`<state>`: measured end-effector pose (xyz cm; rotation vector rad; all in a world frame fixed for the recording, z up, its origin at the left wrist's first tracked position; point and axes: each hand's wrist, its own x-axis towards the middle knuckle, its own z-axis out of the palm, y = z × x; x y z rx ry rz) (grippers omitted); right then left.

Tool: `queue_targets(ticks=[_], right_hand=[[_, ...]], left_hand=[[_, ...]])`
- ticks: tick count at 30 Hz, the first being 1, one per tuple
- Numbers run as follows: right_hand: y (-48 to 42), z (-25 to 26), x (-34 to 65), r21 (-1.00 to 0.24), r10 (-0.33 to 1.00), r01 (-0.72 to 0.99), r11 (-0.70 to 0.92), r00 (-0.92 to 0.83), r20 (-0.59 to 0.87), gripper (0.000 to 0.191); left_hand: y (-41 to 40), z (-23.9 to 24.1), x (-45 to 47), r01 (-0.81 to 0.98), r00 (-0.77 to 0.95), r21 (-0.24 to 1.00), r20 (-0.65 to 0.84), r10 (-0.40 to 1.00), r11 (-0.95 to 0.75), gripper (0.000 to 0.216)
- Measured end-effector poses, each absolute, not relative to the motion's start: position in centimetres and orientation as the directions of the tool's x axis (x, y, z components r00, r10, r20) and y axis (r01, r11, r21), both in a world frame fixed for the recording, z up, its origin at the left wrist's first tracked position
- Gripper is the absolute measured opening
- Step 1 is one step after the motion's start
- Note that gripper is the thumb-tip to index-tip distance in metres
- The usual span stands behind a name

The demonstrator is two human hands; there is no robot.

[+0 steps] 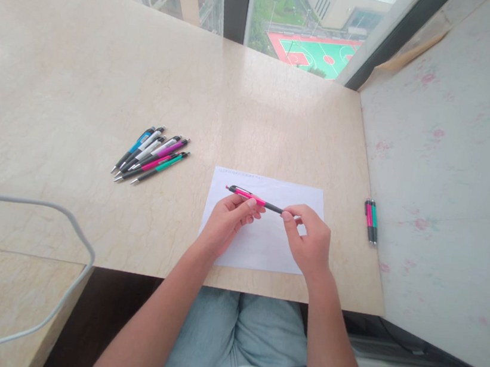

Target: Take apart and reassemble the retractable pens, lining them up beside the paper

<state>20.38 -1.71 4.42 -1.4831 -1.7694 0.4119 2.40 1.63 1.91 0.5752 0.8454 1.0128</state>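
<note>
Both of my hands hold one pink and black pen (pixel 252 197) level above a white sheet of paper (pixel 260 239) on the marble sill. My left hand (pixel 229 217) pinches the pink barrel with fingers curled. The dark tip end is gripped by my right hand (pixel 307 240) between thumb and forefinger. The pen's clip end points left.
Several pens (pixel 151 156) in blue, white, purple, pink and green lie bunched to the left. Two more pens (pixel 370 221) lie by the right wall. A grey cable (pixel 64 220) loops at the lower left. A window runs behind the sill; my lap is below its front edge.
</note>
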Motion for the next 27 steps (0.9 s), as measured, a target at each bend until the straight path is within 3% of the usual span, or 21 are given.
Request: queue_targets(ticks=[8, 17, 24, 27], right_hand=[[-1.78, 4.56, 20.52, -0.638, 0.903, 0.692, 0.338, -0.048, 0.426, 0.015], [-2.07, 4.73, 20.32, -0.693, 0.95, 0.693, 0.198, 0.04, 0.311, 0.036], [-1.96, 4.59, 20.03, -0.703, 0.932, 0.665, 0.254, 0.026, 0.361, 0.015], [-1.97, 4.65, 20.04, -0.702, 0.927, 0.658, 0.274, 0.014, 0.376, 0.016]], left_hand=[[1.59, 1.8, 2.31, -0.472, 0.278, 0.761, -0.35, 0.895, 0.444, 0.024], [1.41, 2.03, 2.35, -0.45, 0.266, 0.815, -0.267, 0.926, 0.365, 0.018], [1.46, 2.04, 2.49, -0.49, 0.243, 0.783, -0.299, 0.923, 0.383, 0.025], [1.46, 2.06, 2.48, -0.474, 0.224, 0.801, -0.292, 0.93, 0.366, 0.025]])
